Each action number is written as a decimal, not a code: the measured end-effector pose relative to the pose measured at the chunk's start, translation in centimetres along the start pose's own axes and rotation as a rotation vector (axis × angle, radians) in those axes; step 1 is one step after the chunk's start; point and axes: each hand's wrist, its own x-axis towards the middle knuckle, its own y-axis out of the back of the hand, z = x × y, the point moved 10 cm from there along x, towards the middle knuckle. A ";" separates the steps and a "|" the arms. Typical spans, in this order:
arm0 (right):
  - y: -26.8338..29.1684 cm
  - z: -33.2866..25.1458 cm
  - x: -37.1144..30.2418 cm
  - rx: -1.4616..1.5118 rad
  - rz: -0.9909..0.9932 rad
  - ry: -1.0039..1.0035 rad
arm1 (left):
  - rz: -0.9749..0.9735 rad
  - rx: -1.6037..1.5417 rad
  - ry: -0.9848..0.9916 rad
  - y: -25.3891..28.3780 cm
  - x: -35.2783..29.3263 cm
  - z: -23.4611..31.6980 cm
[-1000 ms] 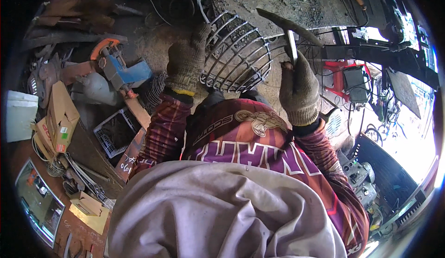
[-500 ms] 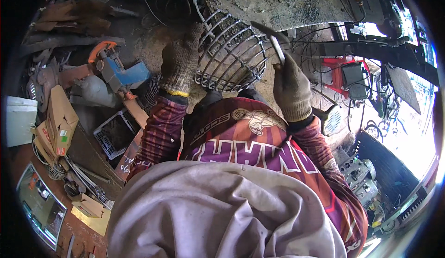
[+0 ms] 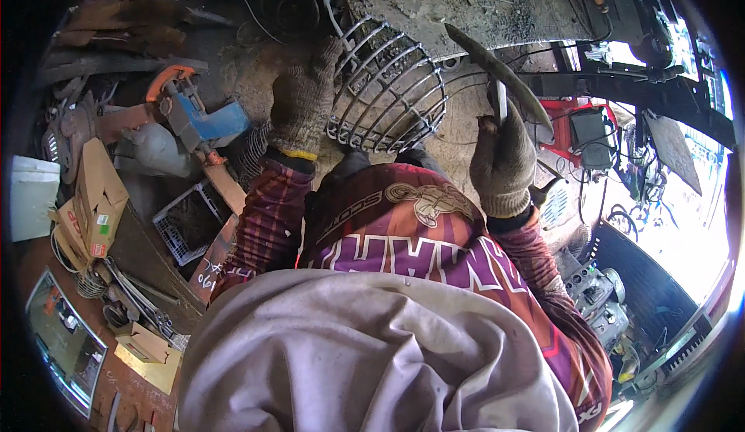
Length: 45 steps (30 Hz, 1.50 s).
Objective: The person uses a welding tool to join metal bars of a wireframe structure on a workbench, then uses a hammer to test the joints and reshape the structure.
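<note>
A curved cage of welded metal bars (image 3: 388, 83) stands in front of my legs, below the edge of a dirty metal work table. My gloved left hand (image 3: 303, 106) is closed at the cage's left side; its fingertips are partly hidden against the bars. My gloved right hand (image 3: 504, 160) grips the pale handle of a chipping hammer (image 3: 497, 67). The hammer's long, curved dark head is raised to the right of the cage, apart from it.
The work table (image 3: 466, 5) carries scraps and a metal tube. On the left are a blue and orange machine (image 3: 206, 122), a plastic crate (image 3: 190, 222) and cardboard boxes (image 3: 101, 199). A red-framed machine (image 3: 582, 133) with cables stands on the right.
My right hand has lifted the hammer away from the cage, up and to the right, and its head has turned. The left hand and the cage stay nearly still.
</note>
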 end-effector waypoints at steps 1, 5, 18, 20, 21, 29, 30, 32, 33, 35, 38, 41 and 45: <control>0.3 -0.8 -0.1 0.002 0.043 0.071 | -0.009 -0.027 0.041 0.2 -0.1 0.1; -2.3 1.7 -0.5 -0.083 -0.061 -0.062 | 0.068 0.053 -0.002 -0.3 0.5 -1.4; -1.8 2.3 -1.2 0.210 -0.064 -0.189 | 0.028 0.092 0.147 0.2 0.1 -1.6; -1.4 2.3 -1.8 0.214 0.023 -0.138 | 0.048 0.039 0.098 0.7 -0.3 0.0; -1.4 1.9 -1.9 0.208 0.070 -0.053 | 0.043 0.024 0.081 0.5 -0.5 0.2; -2.3 5.1 -2.8 0.330 0.017 -0.296 | 0.228 -0.451 -0.095 -1.5 0.1 -2.8; -2.7 5.6 -3.1 0.409 0.001 -0.337 | 0.216 -0.442 -0.101 -1.9 0.1 -3.3; -3.4 6.5 -4.1 0.502 0.004 -0.441 | 0.413 0.081 -0.458 0.0 -1.5 -0.4; -3.6 7.6 -5.0 0.593 0.041 -0.529 | 0.401 0.090 -0.464 0.3 -1.6 -0.4; -3.8 9.1 -6.3 0.755 0.135 -0.612 | 0.323 -0.051 -0.230 1.3 -0.6 -2.8; -2.6 9.7 -6.8 0.718 0.138 -0.602 | 0.384 -0.195 -0.147 2.2 -1.0 -5.1; -2.3 8.9 -5.8 0.687 0.140 -0.501 | 0.337 -0.338 0.016 2.1 -0.7 -6.2; -2.7 8.3 -5.6 0.646 0.073 -0.455 | 0.378 -0.620 0.124 1.5 -1.0 -5.8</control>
